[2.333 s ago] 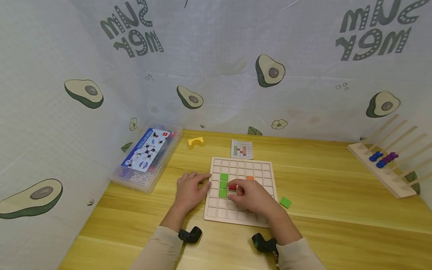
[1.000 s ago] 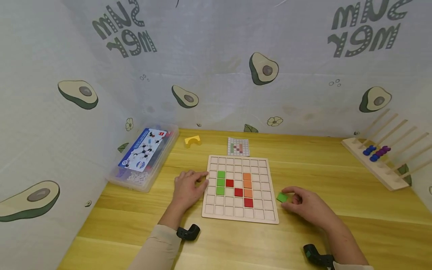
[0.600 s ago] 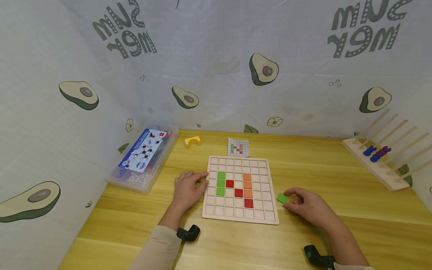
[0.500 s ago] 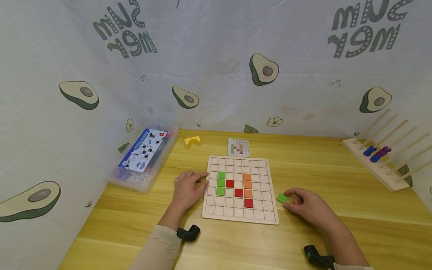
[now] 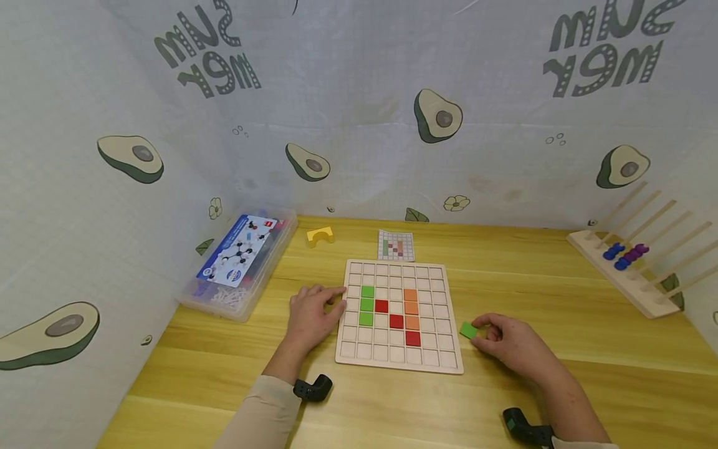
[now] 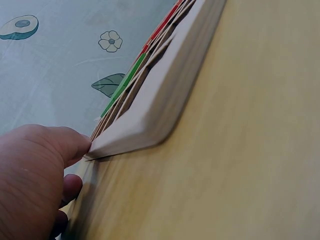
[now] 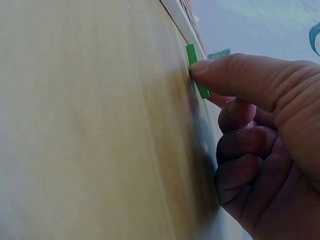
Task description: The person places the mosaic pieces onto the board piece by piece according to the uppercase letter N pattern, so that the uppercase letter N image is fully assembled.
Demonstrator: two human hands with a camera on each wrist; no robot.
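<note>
A wooden grid board lies flat in front of me. Set in its cells are a column of green tiles, a column of orange tiles, and red tiles on a diagonal. My left hand rests at the board's left edge, its thumb touching the rim in the left wrist view. Right of the board, my right hand pinches a loose green tile by its edges between thumb and index finger. In the right wrist view that green tile is low at the tabletop, its other fingers curled under.
A small printed grid card lies just behind the board. To its left stand a yellow arch block and a clear plastic case. A wooden peg rack with blue and purple beads is at the far right.
My right hand has left the red tile in the board's grid, moved right, and taken hold of the loose green tile. Over the last second it stays nearly still; the left hand stays at the edge.
</note>
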